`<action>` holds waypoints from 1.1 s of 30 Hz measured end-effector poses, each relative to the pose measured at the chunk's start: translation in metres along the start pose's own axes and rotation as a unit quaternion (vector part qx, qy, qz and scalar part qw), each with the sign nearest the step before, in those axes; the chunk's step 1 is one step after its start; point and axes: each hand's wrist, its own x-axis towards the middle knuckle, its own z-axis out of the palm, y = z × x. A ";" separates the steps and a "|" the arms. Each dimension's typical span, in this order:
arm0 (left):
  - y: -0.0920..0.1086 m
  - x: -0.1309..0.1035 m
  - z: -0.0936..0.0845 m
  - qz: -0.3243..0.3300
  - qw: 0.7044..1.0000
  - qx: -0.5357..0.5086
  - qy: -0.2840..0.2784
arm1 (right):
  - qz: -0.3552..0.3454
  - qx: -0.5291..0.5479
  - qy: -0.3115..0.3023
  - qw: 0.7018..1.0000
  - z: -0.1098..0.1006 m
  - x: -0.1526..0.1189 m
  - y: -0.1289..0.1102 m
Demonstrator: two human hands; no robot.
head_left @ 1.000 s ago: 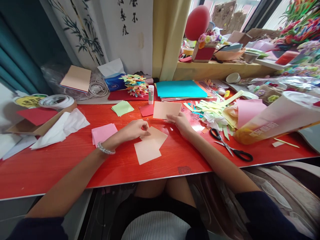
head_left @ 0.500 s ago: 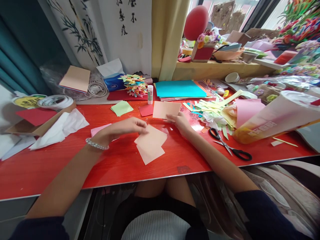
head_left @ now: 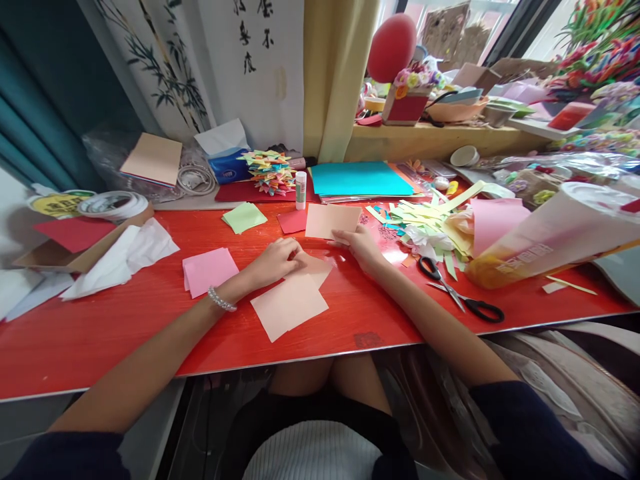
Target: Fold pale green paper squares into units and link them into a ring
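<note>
Several peach paper sheets (head_left: 290,307) lie overlapping and askew on the red tabletop in front of me. My left hand (head_left: 280,261), with a beaded bracelet at its wrist, is at their upper left edge, its fingers pinched on a sheet there; its fingertips are partly hidden. Farther back, my right hand (head_left: 361,248) grips the lower right corner of another peach paper piece (head_left: 333,221) between thumb and fingers. Beside my left forearm sits a stack of pink paper squares (head_left: 210,271). Green squares (head_left: 244,217) and a red paper square (head_left: 292,222) lie beyond my hands.
A glue stick (head_left: 301,190) stands behind the red square. Black-handled scissors (head_left: 463,293) lie open at the right, near paper strips (head_left: 425,220) and a large tilted paper cup (head_left: 560,233). Teal sheets (head_left: 360,180) are stacked at the back. A cardboard tray (head_left: 55,257) is at the left.
My left hand has moved slightly right and down. The loose peach sheets have shifted, the front one toward the lower left. The pink stack shows fully now. My right hand stays nearly still.
</note>
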 end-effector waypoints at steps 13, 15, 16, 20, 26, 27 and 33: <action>0.014 -0.007 -0.039 -0.125 0.966 -0.225 -0.036 | 0.000 0.008 0.000 1.000 -0.002 0.001 0.001; 0.013 -0.010 -0.054 -0.100 0.970 -0.214 -0.063 | -0.002 0.009 -0.003 1.000 -0.002 0.001 0.002; 0.012 -0.012 -0.062 -0.093 0.972 -0.190 -0.105 | -0.003 0.009 -0.004 1.000 -0.002 0.001 0.001; 0.006 -0.019 -0.082 -0.087 0.936 -0.074 -0.334 | -0.001 0.008 0.003 1.000 0.000 0.001 0.000; 0.006 -0.021 -0.065 -0.075 0.927 0.096 -0.356 | -0.003 0.001 0.006 1.000 -0.001 0.002 0.002; 0.006 -0.021 -0.062 -0.070 0.928 0.126 -0.344 | -0.003 -0.001 0.006 1.000 -0.002 0.003 0.002; 0.015 -0.022 -0.055 0.025 0.941 0.131 -0.310 | -0.004 -0.003 -0.007 1.000 -0.003 0.004 0.003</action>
